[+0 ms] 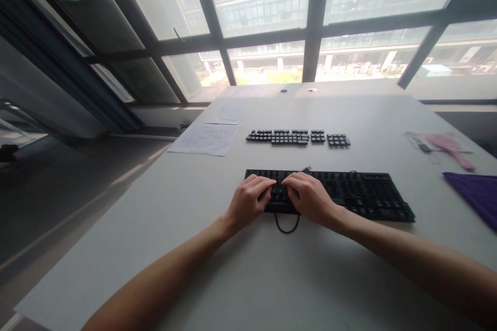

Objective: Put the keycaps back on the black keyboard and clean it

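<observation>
Centrally in the head view lies the black keyboard, long axis roughly nine-to-three o'clock; left hand and right hand curl over its nine-o'clock half, fingertips just apart, any pinch impossible to tell; the right hand is nearer its middle.

Black keyboard: lies flat, centre to right of frame, right end slightly lower. Left half partly covered; I cannot tell which positions carry keys. Black cable: loops out below the keyboard's lower edge. Loose black keycaps: I note rows in separate groups, just above frame centre, apart from the keyboard, roughly parallel to it.
</observation>
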Demonstrator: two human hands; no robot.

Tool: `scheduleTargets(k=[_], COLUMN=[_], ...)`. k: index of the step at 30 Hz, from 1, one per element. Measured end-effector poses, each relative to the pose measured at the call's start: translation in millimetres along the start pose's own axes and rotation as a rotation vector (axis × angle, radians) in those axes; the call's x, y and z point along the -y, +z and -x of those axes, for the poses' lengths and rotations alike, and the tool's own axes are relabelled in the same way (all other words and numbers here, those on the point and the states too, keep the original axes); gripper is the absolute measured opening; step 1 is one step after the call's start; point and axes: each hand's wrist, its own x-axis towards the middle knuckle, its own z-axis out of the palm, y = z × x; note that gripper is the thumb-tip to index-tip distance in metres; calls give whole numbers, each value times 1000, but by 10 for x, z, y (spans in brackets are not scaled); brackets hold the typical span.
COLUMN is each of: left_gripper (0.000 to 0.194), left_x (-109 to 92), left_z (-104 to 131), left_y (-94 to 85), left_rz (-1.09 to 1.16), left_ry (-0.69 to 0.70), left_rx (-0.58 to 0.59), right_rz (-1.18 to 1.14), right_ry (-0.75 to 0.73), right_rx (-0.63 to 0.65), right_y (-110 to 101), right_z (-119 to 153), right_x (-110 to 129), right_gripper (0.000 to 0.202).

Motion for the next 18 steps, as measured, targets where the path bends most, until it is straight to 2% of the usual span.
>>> scheduleTargets(k=[4, 8, 13, 18], left_gripper=[21, 18, 18, 22], left_x=[146, 496, 948, 1121], left_z=[-171, -542, -1069, -1373], left_y=[-127, -158, 105, 378], left_rz=[-34, -88, -144, -335], left_ry=[-94, -148, -198, -175], left_rx=[-79, -115, -28, 107], right_rz=[31, 162, 346, 458], right_ry=[68, 92, 86, 26], right_rx=[-32, -16, 75, 121], right_y=[-169, -237, -76, 151], right_z=[-161, -524, -1059, -1368], right_x=[-125, -401, -763, -900], right_gripper=[25, 25, 25, 25])
